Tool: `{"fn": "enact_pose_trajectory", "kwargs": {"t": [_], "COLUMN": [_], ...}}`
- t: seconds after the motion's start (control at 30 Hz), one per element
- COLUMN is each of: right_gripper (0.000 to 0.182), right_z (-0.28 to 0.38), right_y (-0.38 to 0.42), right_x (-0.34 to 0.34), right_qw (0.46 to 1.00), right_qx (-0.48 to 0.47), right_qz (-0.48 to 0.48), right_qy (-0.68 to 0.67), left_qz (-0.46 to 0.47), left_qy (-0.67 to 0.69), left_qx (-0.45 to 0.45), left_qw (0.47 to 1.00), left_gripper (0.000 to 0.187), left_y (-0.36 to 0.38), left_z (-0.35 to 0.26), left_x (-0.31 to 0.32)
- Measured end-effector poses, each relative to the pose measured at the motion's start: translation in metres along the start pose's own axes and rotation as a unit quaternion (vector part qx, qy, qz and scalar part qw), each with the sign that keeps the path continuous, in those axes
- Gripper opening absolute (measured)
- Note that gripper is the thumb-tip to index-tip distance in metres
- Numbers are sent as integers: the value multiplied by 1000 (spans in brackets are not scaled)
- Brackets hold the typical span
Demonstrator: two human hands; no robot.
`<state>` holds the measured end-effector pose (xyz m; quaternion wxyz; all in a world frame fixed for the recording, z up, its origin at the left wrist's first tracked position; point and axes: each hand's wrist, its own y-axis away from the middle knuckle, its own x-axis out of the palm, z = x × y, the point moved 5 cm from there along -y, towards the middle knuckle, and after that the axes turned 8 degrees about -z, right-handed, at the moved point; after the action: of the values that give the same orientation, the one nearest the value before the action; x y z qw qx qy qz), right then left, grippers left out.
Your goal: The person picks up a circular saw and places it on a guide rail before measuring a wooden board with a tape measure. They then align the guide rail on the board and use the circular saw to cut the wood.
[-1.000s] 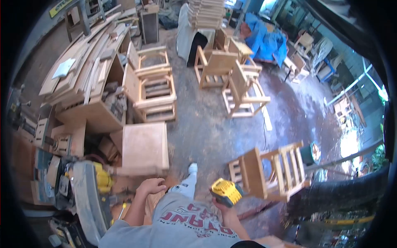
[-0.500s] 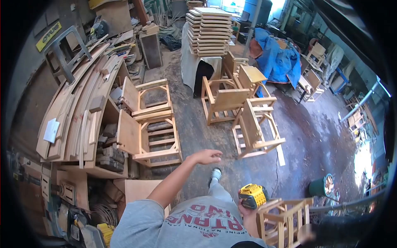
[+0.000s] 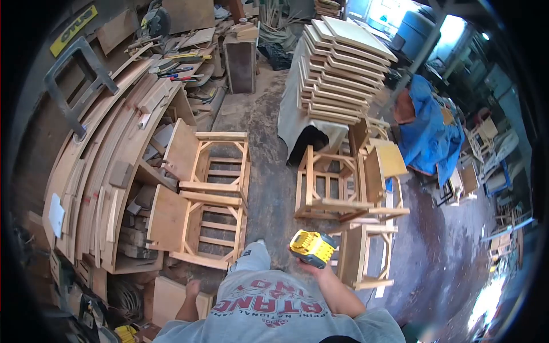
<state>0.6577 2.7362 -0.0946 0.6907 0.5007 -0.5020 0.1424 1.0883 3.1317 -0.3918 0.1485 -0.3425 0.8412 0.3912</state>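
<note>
My right hand [image 3: 311,267] is wrapped round a yellow and black power tool [image 3: 313,248], held out in front of my body; the battery end faces up and hides most of the fingers. My left hand [image 3: 193,287] hangs low at my left side, small in view, near a light wooden panel [image 3: 171,300]; its fingers are too unclear to read. Two wooden chair frames [image 3: 214,228] lie or stand ahead to the left. More wooden chair frames [image 3: 331,203] stand ahead to the right, close beyond the tool.
Long boards [image 3: 86,188] cover a bench on the left. A tall stack of wooden panels [image 3: 343,74] rises from a cloth-covered support. Blue tarp [image 3: 426,137] drapes over a pile at the right. A strip of floor [image 3: 266,171] runs between the chair rows.
I have moved forward and the view has turned left. My right hand has come up and inward with the tool. My left hand has dropped back to my side.
</note>
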Motion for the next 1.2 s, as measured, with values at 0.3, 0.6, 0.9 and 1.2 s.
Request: {"fn": "enact_pose_trajectory", "kwargs": {"t": [0.3,0.6,0.9,1.2], "right_gripper": [58,60,61,68], "right_z": [114,251,385,474], "right_y": [-164,-308,-469,-687], "right_x": [125,284,407,448], "right_qw": [985,985,791,999], "right_qx": [-62,-56,-253,14], "right_qz": [-134,57,-17,26], "right_qy": [94,154,557,-38], "left_qz": [-9,16,56,137], "left_qy": [-90,38,-59,-374], "left_qx": [-37,325,131,95], "left_qw": [995,945,988,912], "left_gripper": [33,39,31,37], "left_y": [-202,-431,-592,-777], "left_z": [-178,-778,-759,-843], "left_x": [78,175,233,205]}}
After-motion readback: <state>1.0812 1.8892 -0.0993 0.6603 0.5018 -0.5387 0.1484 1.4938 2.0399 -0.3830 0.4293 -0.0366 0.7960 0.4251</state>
